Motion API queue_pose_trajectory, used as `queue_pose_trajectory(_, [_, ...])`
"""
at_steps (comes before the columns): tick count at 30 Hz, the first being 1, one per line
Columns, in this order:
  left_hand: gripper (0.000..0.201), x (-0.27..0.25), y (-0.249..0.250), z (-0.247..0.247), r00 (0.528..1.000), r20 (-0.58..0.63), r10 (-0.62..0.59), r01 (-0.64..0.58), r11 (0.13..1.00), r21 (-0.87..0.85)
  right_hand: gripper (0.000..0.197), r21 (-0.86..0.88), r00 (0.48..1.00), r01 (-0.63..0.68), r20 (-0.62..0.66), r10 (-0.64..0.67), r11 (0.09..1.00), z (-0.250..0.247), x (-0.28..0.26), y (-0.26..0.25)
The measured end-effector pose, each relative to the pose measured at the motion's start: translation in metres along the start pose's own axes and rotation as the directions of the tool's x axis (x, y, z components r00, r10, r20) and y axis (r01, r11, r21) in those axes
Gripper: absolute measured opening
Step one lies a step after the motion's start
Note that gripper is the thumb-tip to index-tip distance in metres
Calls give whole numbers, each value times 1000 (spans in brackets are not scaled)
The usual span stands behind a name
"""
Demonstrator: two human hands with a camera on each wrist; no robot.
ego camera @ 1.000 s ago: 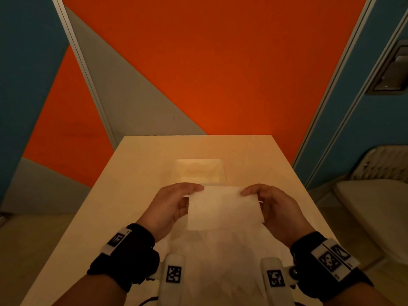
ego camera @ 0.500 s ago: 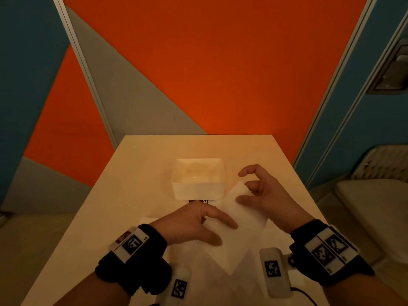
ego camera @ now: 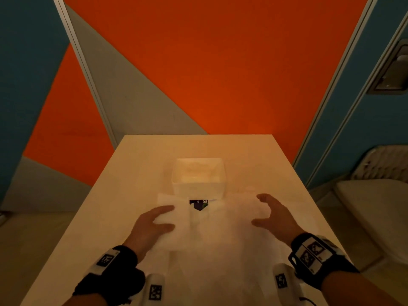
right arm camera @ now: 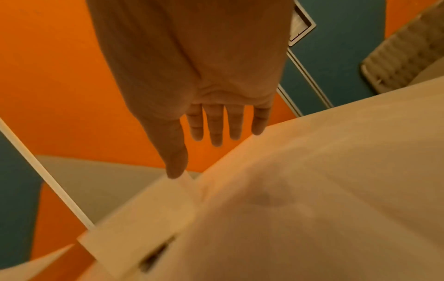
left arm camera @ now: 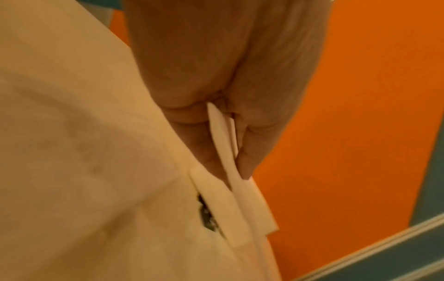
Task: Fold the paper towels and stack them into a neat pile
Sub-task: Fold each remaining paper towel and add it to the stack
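Towel [ego camera: 174, 226] now left, right hand [ego camera: 273, 215] released.

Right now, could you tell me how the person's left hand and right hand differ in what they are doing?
The left hand pinches a folded paper towel between thumb and fingers; the right hand holds nothing. The left hand's fingers are closed on the sheet, while the right hand's fingers are spread and straight. Both are over the loose paper towels on the table.

Your head camera looks forward and down over the table [ego camera: 136, 173]. Each wrist camera sits close behind its palm, looking along the fingers. All three views share the white box [ego camera: 198, 182] and the orange wall [ego camera: 220, 62].
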State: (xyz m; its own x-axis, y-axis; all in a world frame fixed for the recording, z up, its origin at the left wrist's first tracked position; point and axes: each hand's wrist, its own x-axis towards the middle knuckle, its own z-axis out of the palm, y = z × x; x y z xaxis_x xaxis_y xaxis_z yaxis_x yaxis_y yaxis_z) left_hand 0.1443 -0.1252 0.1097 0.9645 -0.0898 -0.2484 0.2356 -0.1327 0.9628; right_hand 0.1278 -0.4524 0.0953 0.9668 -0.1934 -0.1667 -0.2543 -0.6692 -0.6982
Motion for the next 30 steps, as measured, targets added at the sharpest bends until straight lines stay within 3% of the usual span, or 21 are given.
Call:
queue_pose_trajectory(3, [45, 2, -30, -24, 998, -61, -2, 14, 983, 185, 107, -186, 994, -47, 90, 65, 981, 12, 3, 26])
queue_pose_trajectory(5, [44, 3, -47, -37, 998, -62, -10, 28, 955, 294, 112, -329, 987, -45, 130, 92, 943, 16, 4, 32])
queue_pose_trajectory(11, [48, 10, -78, -50, 1000, -30, -4, 17, 891, 453, 97, -475, 955, -6, 257, 145, 880, 24, 5, 35])
queue_pose_trajectory(25, [54, 21, -82, -52, 997, 8, 72, -64, 815, 576, 79, -500, 958, -7, 246, 150, 866, 27, 3, 37])
queue_pose_trajectory(27, [48, 20, -81, -48, 995, 16, 95, -80, 720, 689, 74, -503, 957, -14, 245, 158, 864, 28, 4, 37])
queue_pose_trajectory(30, [53, 15, -75, -40, 988, 13, 156, -81, 438, 895, 65, -511, 959, -23, 233, 164, 859, 29, 5, 37])
